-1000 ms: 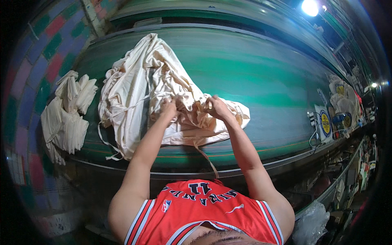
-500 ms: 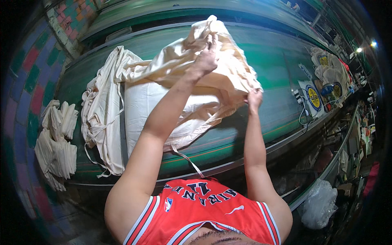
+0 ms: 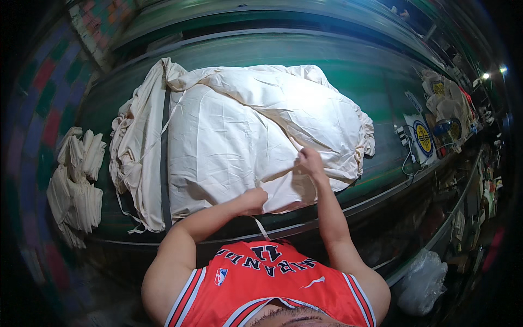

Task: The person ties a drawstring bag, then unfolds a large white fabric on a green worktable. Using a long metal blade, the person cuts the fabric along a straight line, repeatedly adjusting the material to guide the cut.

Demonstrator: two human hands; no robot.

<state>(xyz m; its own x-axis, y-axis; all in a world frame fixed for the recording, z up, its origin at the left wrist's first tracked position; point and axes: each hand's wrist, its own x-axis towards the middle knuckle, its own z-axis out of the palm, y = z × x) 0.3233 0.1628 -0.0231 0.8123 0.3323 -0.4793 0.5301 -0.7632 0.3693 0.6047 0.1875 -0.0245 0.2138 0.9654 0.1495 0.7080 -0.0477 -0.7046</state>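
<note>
A large cream cloth (image 3: 218, 141) lies spread over the green table (image 3: 370, 87), with its far and right parts loosely folded and rumpled. Near the table's front edge, my left hand (image 3: 255, 200) is closed on the near edge of this cloth. My right hand (image 3: 310, 162), farther from me and to the right, pinches a fold of the same cloth and lifts it slightly. From the near edge a thin tie (image 3: 260, 228) hangs toward me. Bunched cream cloth (image 3: 139, 158) lies along the left, beside a dark straight strip (image 3: 166, 158).
Folded cream cloths (image 3: 76, 188) are stacked at the far left. On the right stand a white sheet with a round blue and yellow emblem (image 3: 421, 137), a white cable (image 3: 408, 158) and more printed cloth (image 3: 444, 95). A clear plastic bag (image 3: 422, 283) sits low at right.
The raised, bunched cloth has come down and now lies spread to the right. Both my hands have moved nearer to me, and the right one has also shifted left.
</note>
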